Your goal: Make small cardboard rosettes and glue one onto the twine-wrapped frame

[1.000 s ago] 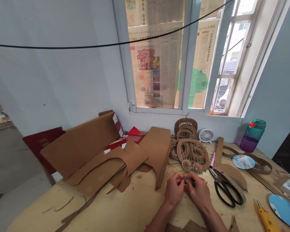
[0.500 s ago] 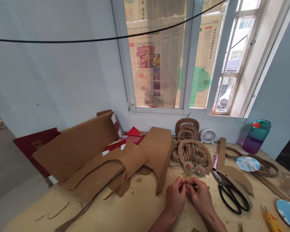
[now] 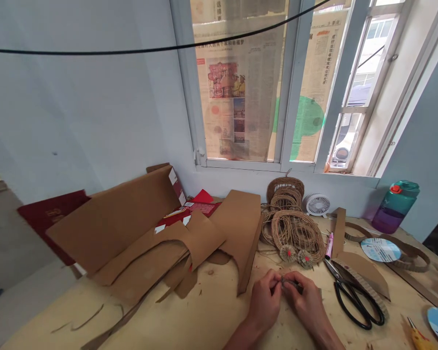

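My left hand point(image 3: 265, 294) and my right hand point(image 3: 307, 295) meet over the wooden table, both with fingers pinched. Between their fingertips is a small grey-brown strip point(image 3: 285, 282), mostly covered by the fingers; its material is too small to make out. Just beyond the hands lie two round pleated rosettes with red centres, one of them the left rosette point(image 3: 287, 253). Behind these are coiled brown cord pieces point(image 3: 298, 228). Black-handled scissors point(image 3: 354, 296) rest to the right of my right hand, blades pointing away, touching a curved corrugated cardboard strip point(image 3: 365, 287).
Cut cardboard sheets point(image 3: 237, 223) and an opened cardboard box point(image 3: 113, 218) fill the left side. A pink marker point(image 3: 329, 245), a small white fan point(image 3: 317, 205) and a teal-purple bottle point(image 3: 396, 206) stand or lie right. A yellow-handled tool point(image 3: 419, 338) is near the front right.
The view has shifted slightly, so things on the right appear further right. My hands stay together, still pinching the small strip, with my right fingers slightly readjusted.
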Motion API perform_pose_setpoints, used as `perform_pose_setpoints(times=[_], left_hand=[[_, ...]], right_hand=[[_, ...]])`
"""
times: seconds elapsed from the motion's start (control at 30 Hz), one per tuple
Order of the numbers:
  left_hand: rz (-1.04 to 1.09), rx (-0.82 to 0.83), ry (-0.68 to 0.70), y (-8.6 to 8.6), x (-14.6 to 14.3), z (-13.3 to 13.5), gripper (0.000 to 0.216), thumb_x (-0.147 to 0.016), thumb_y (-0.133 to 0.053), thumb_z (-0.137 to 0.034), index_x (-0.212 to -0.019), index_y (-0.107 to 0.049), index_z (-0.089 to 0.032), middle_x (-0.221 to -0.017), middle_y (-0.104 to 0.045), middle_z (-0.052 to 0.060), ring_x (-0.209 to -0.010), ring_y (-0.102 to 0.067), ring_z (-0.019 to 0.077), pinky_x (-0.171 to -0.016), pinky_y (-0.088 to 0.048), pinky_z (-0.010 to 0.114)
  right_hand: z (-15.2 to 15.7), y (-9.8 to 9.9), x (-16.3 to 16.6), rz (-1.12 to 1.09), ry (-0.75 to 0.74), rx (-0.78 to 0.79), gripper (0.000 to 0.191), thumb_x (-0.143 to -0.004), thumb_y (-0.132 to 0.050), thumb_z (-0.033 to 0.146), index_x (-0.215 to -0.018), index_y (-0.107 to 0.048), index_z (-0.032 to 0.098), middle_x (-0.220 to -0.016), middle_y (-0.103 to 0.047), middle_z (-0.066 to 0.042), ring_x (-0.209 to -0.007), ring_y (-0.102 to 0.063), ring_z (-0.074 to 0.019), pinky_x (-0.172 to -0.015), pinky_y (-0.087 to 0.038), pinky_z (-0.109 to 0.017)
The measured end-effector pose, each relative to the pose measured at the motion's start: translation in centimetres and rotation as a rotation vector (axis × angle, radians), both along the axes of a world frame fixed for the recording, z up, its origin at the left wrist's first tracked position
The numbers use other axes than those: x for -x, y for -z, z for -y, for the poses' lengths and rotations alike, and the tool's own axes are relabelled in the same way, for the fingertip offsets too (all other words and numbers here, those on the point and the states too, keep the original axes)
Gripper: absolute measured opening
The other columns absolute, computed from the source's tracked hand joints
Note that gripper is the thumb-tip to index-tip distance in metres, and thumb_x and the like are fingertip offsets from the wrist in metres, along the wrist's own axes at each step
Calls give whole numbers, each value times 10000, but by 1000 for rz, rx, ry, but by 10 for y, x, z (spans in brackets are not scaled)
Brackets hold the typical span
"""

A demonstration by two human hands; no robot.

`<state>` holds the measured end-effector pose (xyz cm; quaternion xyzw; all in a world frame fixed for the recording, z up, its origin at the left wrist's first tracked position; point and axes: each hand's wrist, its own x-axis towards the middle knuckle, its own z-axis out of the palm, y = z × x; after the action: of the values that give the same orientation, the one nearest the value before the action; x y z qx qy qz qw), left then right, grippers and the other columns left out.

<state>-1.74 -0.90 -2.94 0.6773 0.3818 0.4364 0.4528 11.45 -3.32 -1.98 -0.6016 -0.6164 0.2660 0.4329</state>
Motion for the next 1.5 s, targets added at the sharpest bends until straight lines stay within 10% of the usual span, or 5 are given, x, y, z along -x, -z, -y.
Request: perform_pose_setpoints(times=[1.5], left_hand=[[-18, 27, 63, -4, 5, 3, 212, -716, -480, -21, -763, -591, -195, -763, -694, 2, -780, -672, 172, -720, -487, 226]], right_hand=[[4, -6, -10, 32, -97, 60, 116, -762, -541, 287, -733, -609, 198, -717, -661, -10, -712, -608, -192, -653, -445, -261]])
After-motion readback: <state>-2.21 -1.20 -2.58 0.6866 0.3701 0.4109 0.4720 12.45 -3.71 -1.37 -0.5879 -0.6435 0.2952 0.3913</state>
